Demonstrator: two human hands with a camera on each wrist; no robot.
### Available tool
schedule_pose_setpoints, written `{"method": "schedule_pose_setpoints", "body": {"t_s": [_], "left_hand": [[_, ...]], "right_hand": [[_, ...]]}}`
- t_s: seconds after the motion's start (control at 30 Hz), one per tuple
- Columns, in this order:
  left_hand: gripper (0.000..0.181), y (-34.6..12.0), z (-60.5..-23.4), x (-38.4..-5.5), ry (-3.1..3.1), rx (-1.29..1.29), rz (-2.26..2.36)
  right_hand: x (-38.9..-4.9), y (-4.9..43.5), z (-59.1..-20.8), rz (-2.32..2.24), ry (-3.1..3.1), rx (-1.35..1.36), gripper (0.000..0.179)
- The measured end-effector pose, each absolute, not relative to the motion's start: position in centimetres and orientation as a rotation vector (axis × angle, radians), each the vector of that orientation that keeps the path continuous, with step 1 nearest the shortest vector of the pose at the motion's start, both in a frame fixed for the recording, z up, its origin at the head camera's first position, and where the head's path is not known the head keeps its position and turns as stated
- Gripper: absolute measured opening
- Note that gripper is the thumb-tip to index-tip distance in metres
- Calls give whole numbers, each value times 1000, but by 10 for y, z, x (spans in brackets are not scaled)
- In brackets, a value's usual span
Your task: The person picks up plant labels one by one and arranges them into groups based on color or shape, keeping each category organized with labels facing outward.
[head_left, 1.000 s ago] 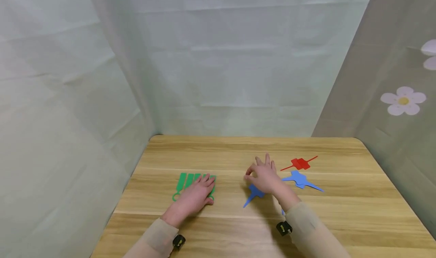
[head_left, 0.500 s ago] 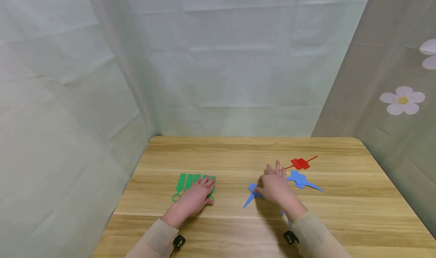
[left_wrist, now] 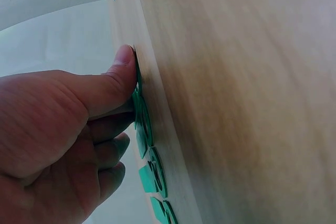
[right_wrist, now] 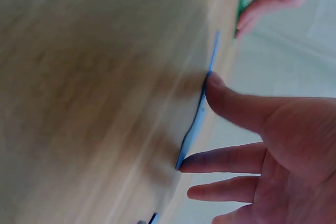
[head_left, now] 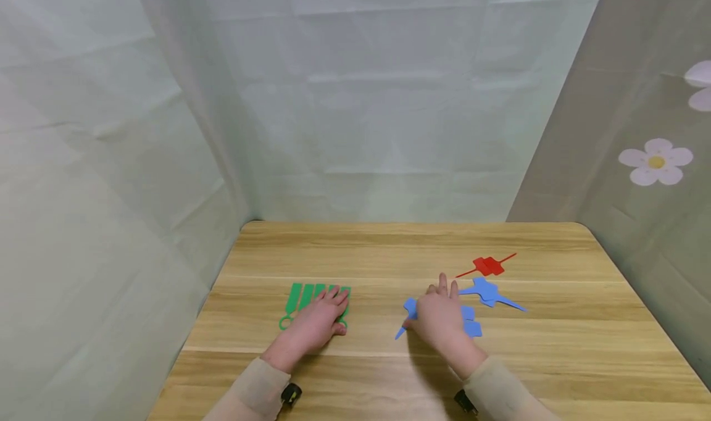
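My left hand (head_left: 316,322) rests on a row of several flat green tags (head_left: 307,295) with ring ends, on the left of the table. In the left wrist view its thumb (left_wrist: 124,61) touches the edge of a green tag (left_wrist: 145,121). Over blue plant labels with pointed stems is my right hand (head_left: 440,317). In the right wrist view its thumb and index fingertip touch two spots along a blue label (right_wrist: 198,114), with the fingers fairly straight. This label's head (head_left: 410,307) shows left of the hand; its middle is hidden. Right of it, two other blue heads (head_left: 472,328) stick out.
Two overlapping blue labels (head_left: 487,291) lie to the right of the right hand. Behind them are two overlapping red labels (head_left: 489,265) with thin stems. Pale cloth (head_left: 389,100) hangs behind the wooden table (head_left: 583,347) and at its sides.
My right hand shifted right, then came back slightly left and nearer, lower over the blue label. Two blue heads now show on its right. The left hand has stayed on the green tags.
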State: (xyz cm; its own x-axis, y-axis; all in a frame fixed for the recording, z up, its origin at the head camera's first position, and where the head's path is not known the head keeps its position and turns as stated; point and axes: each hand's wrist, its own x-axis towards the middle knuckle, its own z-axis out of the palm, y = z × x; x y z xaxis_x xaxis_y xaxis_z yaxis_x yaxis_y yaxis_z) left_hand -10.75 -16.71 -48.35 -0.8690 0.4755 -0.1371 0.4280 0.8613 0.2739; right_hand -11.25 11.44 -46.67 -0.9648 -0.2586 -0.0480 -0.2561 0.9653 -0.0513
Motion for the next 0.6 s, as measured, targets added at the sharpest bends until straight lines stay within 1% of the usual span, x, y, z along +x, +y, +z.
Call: {"method": "schedule_pose_setpoints", "body": {"t_s": [0.1,0.6], "left_hand": [[70,-167,-484,-107,2830,671,373],[69,-167,-485,-107,2831,647,377]], "right_hand": [[-114,109,-470,2,3077,-419,50],[-124,102,-462,73,3090,-367,57]]}}
